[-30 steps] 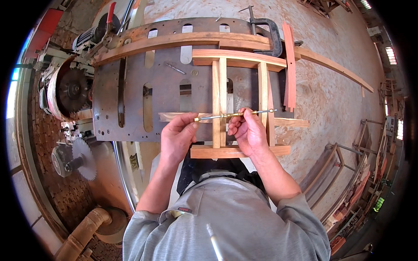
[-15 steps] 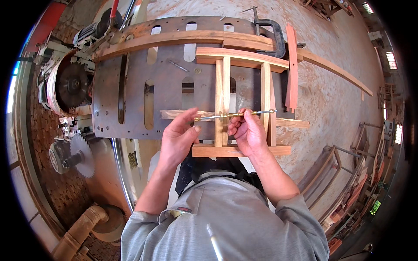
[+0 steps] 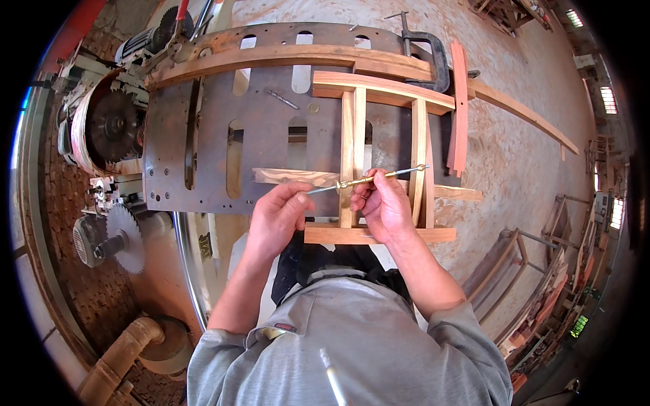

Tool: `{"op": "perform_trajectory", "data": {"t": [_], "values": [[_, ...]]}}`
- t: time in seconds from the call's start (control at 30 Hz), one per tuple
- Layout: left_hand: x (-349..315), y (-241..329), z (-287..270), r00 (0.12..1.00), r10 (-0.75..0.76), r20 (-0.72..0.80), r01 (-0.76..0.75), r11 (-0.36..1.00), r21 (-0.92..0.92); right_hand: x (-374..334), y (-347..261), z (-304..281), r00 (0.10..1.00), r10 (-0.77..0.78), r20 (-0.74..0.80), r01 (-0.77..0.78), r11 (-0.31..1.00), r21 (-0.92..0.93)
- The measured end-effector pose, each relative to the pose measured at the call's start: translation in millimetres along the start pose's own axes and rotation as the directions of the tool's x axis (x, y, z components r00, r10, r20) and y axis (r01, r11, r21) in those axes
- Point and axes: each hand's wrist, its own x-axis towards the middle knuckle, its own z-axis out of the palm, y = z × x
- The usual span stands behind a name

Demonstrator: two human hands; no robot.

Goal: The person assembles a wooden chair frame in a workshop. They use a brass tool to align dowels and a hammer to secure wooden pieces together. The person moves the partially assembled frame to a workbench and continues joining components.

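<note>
Above the near part of a wooden frame (image 3: 353, 128) I hold a thin metal rod with brass-coloured fittings (image 3: 404, 170). My right hand (image 3: 386, 206) pinches its brass middle section between thumb and fingers. With its thumb and fingers closed, my left hand (image 3: 279, 213) grips the rod's left end, hiding the tip. A round brass collar shows between the hands, and another sits near the rod's right end. The frame, of pale brown rails and crosspieces, lies on a dark slotted metal table (image 3: 264, 149).
A black C-clamp (image 3: 440, 64) stands at the table's far right beside a reddish wood strip (image 3: 459, 111). A long wooden bar (image 3: 271, 56) crosses the far side. A drill bit (image 3: 283, 99) lies on the metal. Toothed saw blades (image 3: 126, 240) stand at left.
My left hand, its fingers apart before, has closed on the rod's left end. The rod has tilted, its right end now higher in view. The table and frame have shifted slightly in view.
</note>
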Motion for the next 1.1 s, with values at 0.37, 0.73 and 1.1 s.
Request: {"op": "perform_trajectory", "data": {"t": [0.37, 0.73, 1.1], "values": [[-6.0, -1.6, -18.8, 0.987, 0.154, -0.054, -0.148, 0.984, 0.095, 15.1, 7.8, 18.1, 0.996, 0.0, 0.084, 0.011, 0.992, -0.129], [-3.4, -23.2, -50.2, 0.961, 0.273, -0.053, -0.239, 0.908, 0.345, 35.4, 18.5, 48.0, 0.993, 0.091, 0.069, -0.06, 0.928, -0.368], [-2.0, -15.3, -83.8, 0.972, 0.201, -0.125, -0.122, 0.878, 0.463, 65.1, 37.6, 77.5, 0.985, 0.159, 0.07, -0.115, 0.9, -0.421]]}}
